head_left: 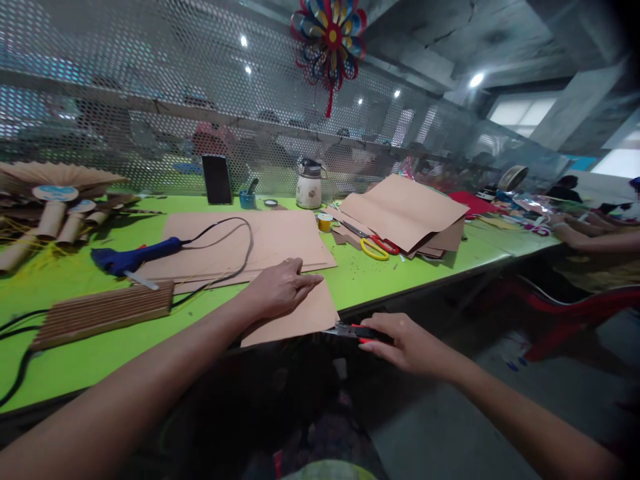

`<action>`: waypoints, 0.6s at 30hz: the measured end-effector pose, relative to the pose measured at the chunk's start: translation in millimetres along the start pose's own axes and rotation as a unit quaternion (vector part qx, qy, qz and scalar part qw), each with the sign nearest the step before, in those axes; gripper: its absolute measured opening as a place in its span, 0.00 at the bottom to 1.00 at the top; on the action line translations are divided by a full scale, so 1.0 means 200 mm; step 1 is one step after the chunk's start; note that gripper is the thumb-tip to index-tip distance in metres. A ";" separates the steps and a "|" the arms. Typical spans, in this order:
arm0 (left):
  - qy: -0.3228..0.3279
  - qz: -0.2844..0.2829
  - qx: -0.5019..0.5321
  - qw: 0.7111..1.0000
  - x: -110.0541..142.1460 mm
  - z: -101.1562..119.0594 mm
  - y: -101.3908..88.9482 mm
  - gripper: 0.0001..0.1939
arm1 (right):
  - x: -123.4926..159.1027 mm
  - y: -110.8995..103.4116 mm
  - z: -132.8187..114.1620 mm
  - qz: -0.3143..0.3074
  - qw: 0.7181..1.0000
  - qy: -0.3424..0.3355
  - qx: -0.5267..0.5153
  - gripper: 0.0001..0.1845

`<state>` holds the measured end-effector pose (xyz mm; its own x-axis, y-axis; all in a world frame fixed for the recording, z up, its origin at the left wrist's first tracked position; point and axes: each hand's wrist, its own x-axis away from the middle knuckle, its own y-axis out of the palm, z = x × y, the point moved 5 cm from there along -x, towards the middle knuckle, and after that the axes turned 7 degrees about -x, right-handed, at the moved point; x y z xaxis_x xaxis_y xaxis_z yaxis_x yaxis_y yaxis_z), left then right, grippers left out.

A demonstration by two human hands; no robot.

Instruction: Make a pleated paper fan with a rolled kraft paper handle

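The right hand (400,340) is closed around a plier-like tool (356,331) with black and red handles, its metal nose at the near right corner of a brown paper sheet (306,315). The left hand (281,288) rests on top of that sheet, index finger stretched to the right and the other fingers bent; its thumb is hidden, so whether it pinches the paper cannot be told. The sheet lies at the front of the green bench (357,287), its near edge jutting over the side.

Just behind the left hand, larger brown sheets (280,240) lie flat, crossed by a looping black cord (251,243). The cord runs to a blue glue gun (143,257), lying left of the hands, with a ridged brown block (105,313) in front of it.

Beyond the flat sheets, a dark phone (217,180) stands upright near a small blue pot (247,199) and a pale bottle (309,189). A yellow spool (325,223) sits by their right edge, near scissors (374,248) with yellow and red handles beside a paper pile (405,210).

Folded paper fans (60,175) fill the far left. At the far right, another person's arm (595,237) reaches over the bench.
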<state>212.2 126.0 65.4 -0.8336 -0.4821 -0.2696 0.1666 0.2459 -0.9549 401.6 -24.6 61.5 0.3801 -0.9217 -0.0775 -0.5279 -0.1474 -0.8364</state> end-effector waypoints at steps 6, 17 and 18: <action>-0.006 0.004 -0.005 1.000 0.00 0.00 0.00 0.22 | 0.01 -0.01 0.00 -0.002 1.000 0.006 0.001 0.16; -0.001 0.009 -0.003 1.000 0.00 0.00 0.00 0.21 | -0.03 0.04 -0.03 0.012 1.000 -0.005 -0.022 0.16; -0.001 0.011 0.000 1.000 0.00 0.00 0.00 0.21 | -0.02 0.03 -0.03 0.011 1.000 -0.007 -0.028 0.16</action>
<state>212.9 126.2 64.6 -0.8286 -0.4784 -0.2907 0.1843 0.2571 -0.9486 392.9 -24.2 59.6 0.3776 -0.9202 -0.1029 -0.5776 -0.1473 -0.8029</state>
